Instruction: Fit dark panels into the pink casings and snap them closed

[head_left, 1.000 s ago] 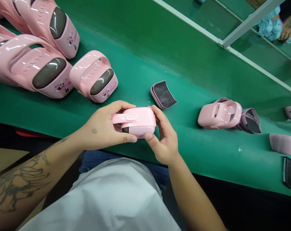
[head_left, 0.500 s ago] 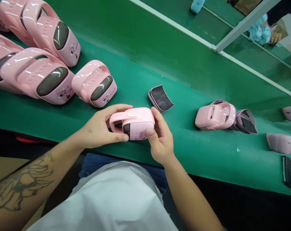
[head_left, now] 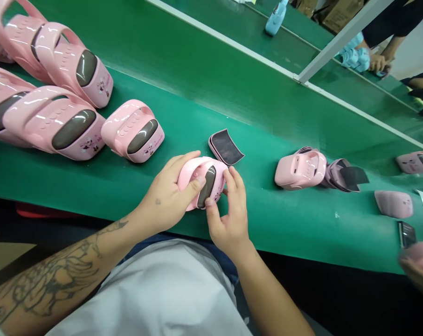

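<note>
Both my hands hold one small pink plastic case (head_left: 201, 183) with a dark oval window, over the near part of the green belt (head_left: 232, 93). My left hand (head_left: 169, 196) wraps its handle side, thumb on top. My right hand (head_left: 228, 214) pinches the case from the right, fingers curled on its window end. A loose dark curved window panel (head_left: 225, 147) lies just behind the case.
Several finished pink cases (head_left: 132, 130) lie in a row at the left. A pink case (head_left: 300, 169) with dark panels (head_left: 344, 176) sits to the right, with a pink shell (head_left: 393, 204) beyond. Another person's hand (head_left: 419, 266) enters at the right edge. A white rail (head_left: 302, 79) crosses the back.
I have turned the pink case so its dark window faces up and shifted it slightly right. The view has tilted, and another person's hand has appeared at the right edge.
</note>
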Demonstrator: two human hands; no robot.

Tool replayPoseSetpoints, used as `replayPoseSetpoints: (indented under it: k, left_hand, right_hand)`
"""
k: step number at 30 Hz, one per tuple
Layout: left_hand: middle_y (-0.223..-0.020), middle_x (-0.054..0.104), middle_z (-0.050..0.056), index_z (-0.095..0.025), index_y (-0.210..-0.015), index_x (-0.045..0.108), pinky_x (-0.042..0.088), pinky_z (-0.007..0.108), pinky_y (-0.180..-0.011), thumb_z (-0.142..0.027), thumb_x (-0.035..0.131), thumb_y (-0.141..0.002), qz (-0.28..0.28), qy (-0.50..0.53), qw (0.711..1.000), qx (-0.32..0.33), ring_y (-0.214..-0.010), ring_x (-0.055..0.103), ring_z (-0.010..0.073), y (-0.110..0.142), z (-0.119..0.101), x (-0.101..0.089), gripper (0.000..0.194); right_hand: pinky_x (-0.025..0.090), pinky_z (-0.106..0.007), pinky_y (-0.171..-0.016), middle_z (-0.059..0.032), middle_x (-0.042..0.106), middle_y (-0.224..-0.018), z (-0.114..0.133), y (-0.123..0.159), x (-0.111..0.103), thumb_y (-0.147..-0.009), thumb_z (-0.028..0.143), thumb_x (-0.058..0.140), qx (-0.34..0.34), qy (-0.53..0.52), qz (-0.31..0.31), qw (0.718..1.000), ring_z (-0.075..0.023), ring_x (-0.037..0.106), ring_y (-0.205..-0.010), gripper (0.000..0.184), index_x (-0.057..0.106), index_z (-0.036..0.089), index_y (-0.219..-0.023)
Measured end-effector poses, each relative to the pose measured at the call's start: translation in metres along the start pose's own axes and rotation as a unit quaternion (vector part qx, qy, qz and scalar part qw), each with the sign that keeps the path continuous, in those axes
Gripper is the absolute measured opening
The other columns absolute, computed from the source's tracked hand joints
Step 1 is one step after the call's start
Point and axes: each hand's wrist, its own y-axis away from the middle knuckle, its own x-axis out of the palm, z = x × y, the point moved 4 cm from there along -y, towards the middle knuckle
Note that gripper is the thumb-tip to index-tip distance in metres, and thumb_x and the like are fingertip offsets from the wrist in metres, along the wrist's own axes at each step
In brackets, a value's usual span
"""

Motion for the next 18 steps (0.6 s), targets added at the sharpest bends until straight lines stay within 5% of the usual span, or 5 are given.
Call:
replayPoseSetpoints:
  k: [7, 11, 15, 18]
  left_hand:
    - [-0.169, 0.057, 0.013, -0.018, -0.156, 0.056, 0.042, 0.051, -0.134, -0.035, 0.067, -0.084, 0.013, 0.018, 0.999, -0.025, -0.155, 0.055, 0.0358, -0.004, -0.015, 0.018, 0.075]
    - [-0.158, 0.066, 0.01, -0.021, -0.152, 0.059, 0.046, 0.051, -0.13, -0.028, 0.066, -0.076, 0.011, 0.015, 0.999, -0.036, -0.146, 0.062, 0.036, -0.004, -0.02, 0.024, 0.076]
    - [-0.155, 0.067, 0.012, -0.019, -0.146, 0.062, 0.048, 0.051, -0.127, -0.033, 0.066, -0.077, -0.013, 0.02, 0.998, -0.054, -0.145, 0.062, 0.0374, -0.006, -0.019, 0.018, 0.071]
    - [-0.146, 0.073, 0.011, -0.019, -0.139, 0.067, 0.051, 0.05, -0.122, -0.037, 0.065, -0.079, 0.0, 0.036, 0.998, -0.059, -0.14, 0.064, 0.0381, -0.01, -0.018, 0.008, 0.063]
  right_hand:
    - [0.033, -0.069, -0.139, -0.0152, 0.022, -0.184, -0.005, -0.007, 0.004, -0.113, 0.02, 0.037, -0.006, 0.021, 0.023, 1.0, -0.0347, 0.029, -0.173, 0.073, 0.013, 0.033, -0.18]
    - [0.033, -0.068, -0.139, -0.0162, 0.014, -0.187, -0.006, -0.01, 0.005, -0.108, 0.013, 0.038, -0.007, 0.038, 0.046, 0.998, -0.035, 0.021, -0.176, 0.084, -0.001, 0.031, -0.18]
    - [0.042, -0.065, -0.136, -0.0166, 0.018, -0.187, -0.006, -0.011, -0.009, -0.111, 0.015, 0.038, 0.021, 0.038, 0.036, 0.998, -0.0344, 0.025, -0.175, 0.08, 0.002, 0.031, -0.18]
    - [0.037, -0.065, -0.138, -0.0151, 0.016, -0.189, -0.002, -0.015, -0.018, -0.11, 0.028, 0.058, -0.016, -0.003, 0.106, 0.994, -0.0352, 0.021, -0.176, 0.091, 0.0, 0.033, -0.18]
